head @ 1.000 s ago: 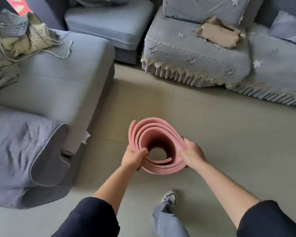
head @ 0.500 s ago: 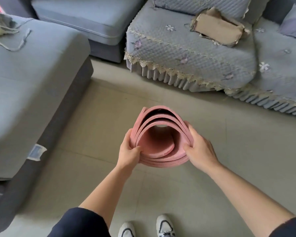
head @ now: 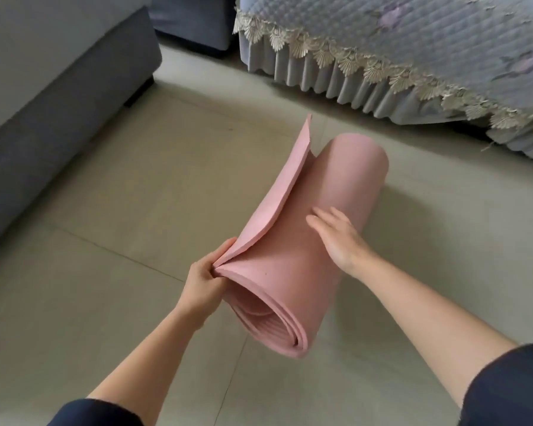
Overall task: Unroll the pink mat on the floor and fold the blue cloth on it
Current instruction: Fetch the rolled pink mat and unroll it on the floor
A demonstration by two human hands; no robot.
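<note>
Grey sofa (head: 59,87) fills the left edge. Left hand (head: 202,279) pinches the loose outer flap of the rolled pink mat (head: 290,262), fingers curled, above the tiled floor (head: 120,226). Right hand (head: 340,238) rests flat on the roll, fingers straight. Lace-fringed sofa cover (head: 428,35) sits upper right.

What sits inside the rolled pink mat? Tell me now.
At the near open end of the pink mat, only its own coiled layers show. The wraps hide anything deeper in. The left hand pinches its loose edge; the right hand rests flat on top.
</note>
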